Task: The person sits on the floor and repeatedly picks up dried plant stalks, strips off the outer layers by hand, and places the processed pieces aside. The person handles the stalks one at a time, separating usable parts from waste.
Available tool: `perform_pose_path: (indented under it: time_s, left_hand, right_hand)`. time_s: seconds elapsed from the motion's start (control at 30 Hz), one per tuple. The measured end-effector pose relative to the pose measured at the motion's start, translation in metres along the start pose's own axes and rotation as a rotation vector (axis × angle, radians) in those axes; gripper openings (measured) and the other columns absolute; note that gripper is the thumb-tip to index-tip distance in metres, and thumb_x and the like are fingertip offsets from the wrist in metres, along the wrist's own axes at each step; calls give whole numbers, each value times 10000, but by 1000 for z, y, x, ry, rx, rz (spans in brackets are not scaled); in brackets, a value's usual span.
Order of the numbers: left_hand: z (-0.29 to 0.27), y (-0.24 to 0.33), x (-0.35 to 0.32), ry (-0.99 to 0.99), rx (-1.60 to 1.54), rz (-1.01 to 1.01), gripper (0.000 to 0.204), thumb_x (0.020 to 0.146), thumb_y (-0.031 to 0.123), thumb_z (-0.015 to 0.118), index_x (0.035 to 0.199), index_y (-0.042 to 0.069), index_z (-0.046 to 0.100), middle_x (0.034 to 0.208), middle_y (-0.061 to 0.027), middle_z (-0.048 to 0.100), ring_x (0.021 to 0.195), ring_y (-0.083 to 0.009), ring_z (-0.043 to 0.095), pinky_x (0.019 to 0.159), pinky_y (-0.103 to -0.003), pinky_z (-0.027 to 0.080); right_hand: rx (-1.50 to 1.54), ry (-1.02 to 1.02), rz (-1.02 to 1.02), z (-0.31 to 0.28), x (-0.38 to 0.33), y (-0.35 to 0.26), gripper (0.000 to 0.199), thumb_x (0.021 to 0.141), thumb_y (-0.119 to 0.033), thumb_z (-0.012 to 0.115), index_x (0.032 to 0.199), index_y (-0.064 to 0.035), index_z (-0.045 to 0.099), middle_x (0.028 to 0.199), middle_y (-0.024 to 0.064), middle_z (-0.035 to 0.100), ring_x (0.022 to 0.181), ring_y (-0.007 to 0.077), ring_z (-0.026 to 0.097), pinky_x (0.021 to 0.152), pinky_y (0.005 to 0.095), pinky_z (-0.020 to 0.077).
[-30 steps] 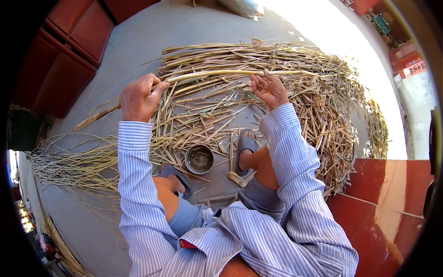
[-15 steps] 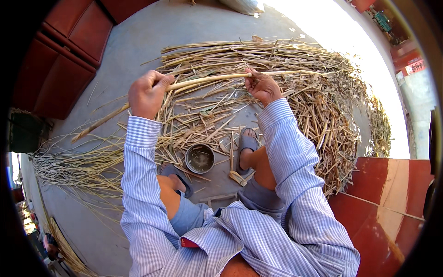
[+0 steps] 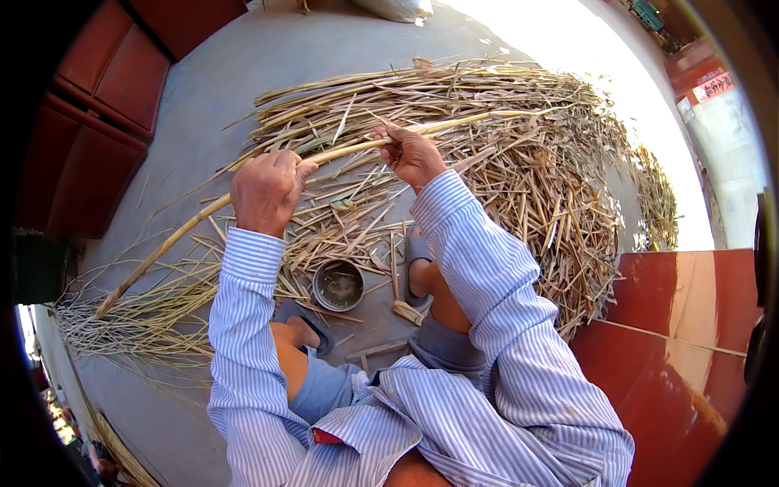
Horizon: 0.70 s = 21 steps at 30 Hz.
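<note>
Left hand (image 3: 268, 191) clenched long, slender pale-yellow dried stalk (image 3: 349, 151), its end jutting farther left of that hand; right hand (image 3: 411, 156), apparently pinching stalk, had closed in, leaving shorter span between.

Pale sign (image 3: 713, 86) w/ dark chars (upper R) is unreadable.

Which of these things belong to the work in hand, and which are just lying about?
In the work:
- stalk, gripped by the left hand, with the right hand at it
- pile of dry stalks on the floor, probably

Apparently just lying about:
- red furniture
- pale sack

Unclear:
- bowl, untouched
</note>
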<state>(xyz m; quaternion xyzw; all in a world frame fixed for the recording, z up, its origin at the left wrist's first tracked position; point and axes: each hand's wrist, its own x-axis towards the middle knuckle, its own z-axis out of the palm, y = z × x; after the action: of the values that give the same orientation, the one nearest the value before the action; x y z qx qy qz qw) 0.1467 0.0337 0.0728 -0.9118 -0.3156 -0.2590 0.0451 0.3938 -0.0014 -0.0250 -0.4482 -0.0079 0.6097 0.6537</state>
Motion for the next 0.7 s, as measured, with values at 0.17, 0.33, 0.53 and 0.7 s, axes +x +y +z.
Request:
perform_pose_path:
  time_s: [0.17, 0.33, 0.53, 0.7]
  left_hand:
    - [-12, 7, -4, 75, 70, 112, 241, 820, 305, 720, 766, 94, 615, 678, -73, 603, 689, -250, 610, 624, -381, 464]
    - [-73, -41, -20, -246, -93, -373, 233, 841, 304, 706, 774, 86, 654, 712, -110, 627, 702, -289, 607, 634, -407, 429]
    - [-36, -24, -19, -70, -57, 25, 281, 852, 338, 686, 805, 61, 674, 773, -114, 648, 712, -308, 609, 640, -399, 443]
    - [-42, -26, -18, -28, -149, -162, 285, 813, 322, 736, 751, 52, 668, 684, -106, 628, 626, -284, 598, 551, -389, 435]
  right_hand:
    - [207, 175, -64, -8, 14, -12, 130, 975, -106, 572, 1039, 1, 607, 803, 55, 672, 623, 87, 633, 508, 202, 548]
    - [482, 316, -254, -89, 32, -64, 166, 997, -88, 496, 1067, -9, 623, 899, 79, 691, 670, 106, 632, 595, 202, 570]
    - [223, -180, 3, 19, -27, -15, 269, 1044, -214, 432, 1126, 8, 561, 997, 138, 692, 820, 207, 686, 664, 319, 602]
    - [232, -66, -87, -3, -11, -31, 232, 1028, -184, 476, 1120, 7, 569, 994, 122, 687, 885, 208, 691, 671, 309, 591]
